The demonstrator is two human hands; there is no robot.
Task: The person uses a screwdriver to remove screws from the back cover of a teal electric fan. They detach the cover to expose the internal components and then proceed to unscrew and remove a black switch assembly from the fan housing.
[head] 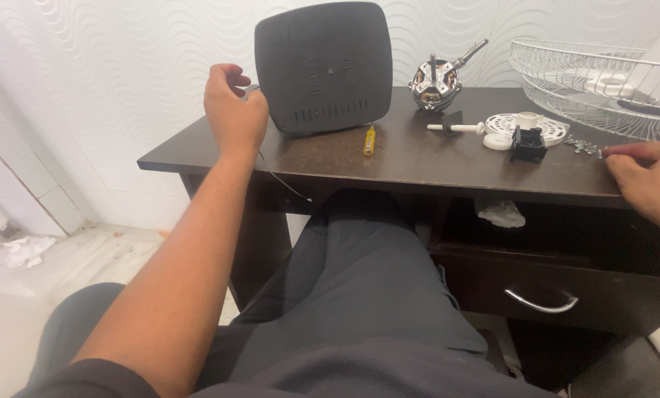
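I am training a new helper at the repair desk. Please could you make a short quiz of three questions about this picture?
1. True or false: the yellow screwdriver lies on the desk just in front of the dark cover.
2. Which thing is nearest to the right hand?
A. the motor
B. the small screws
C. the drawer handle
3. Fill in: the left hand is at the ____ edge of the dark cover, as the picture shows it.

Key: 1 true. 2 B; the fingertips reach toward the screws near the wire guard. 3 left; what its fingers hold cannot be told.
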